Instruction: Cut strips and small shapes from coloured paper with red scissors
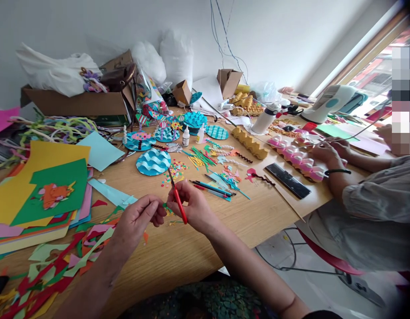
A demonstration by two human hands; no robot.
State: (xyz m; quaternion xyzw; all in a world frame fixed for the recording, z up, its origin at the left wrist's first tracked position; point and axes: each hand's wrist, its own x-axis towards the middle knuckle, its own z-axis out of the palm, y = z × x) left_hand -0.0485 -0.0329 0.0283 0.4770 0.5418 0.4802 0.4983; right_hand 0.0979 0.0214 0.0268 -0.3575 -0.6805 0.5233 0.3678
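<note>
My right hand (191,206) is closed around red-handled scissors (179,204), whose dark blades point up and away from me. My left hand (141,217) is pinched, its fingertips close to those of the right. A small green paper piece (165,206) shows between the two hands, at the left fingertips; the fingers partly cover it. Just beyond the scissor tips are a round blue card disc with pale wavy strips (153,161) and a scatter of coloured paper dots (175,172).
Paper scraps (72,261) and stacked coloured sheets (55,186) lie at left. Brushes and pencils (214,188), glue bottles (185,136), a black phone (287,180) and egg-carton strips (249,142) are on the table (225,239). At right, a co-worker's hands (327,153) touch a pink-painted carton (296,159).
</note>
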